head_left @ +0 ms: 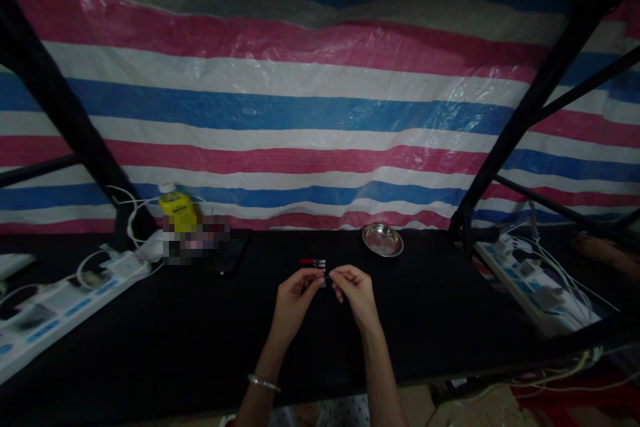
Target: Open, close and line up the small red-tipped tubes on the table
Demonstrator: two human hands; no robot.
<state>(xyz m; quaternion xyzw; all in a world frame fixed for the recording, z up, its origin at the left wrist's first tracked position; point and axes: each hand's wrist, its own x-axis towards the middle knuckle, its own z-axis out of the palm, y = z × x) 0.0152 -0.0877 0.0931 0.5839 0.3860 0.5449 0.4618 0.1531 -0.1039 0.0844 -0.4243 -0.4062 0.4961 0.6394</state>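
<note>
My left hand (296, 295) and my right hand (356, 288) meet over the middle of the black table, fingertips nearly touching. Both are closed in a pinch. Between them shows a small, thin dark piece (327, 275), too small and dim to name. Just beyond my left fingertips lies a short red stick-like item (309, 261) with a silvery end. Other small silvery bits beside it are partly hidden by my fingers. Further back to the right, a round shallow metal dish (383, 241) rests on the table.
White power strips with plugs and cables lie at the left (75, 300) and right (533, 283). A yellow bottle (179, 210) stands back left, near a dark flat device (235, 252). Black frame posts rise before a striped tarp (300, 110). Another person's hand (595, 248) is far right.
</note>
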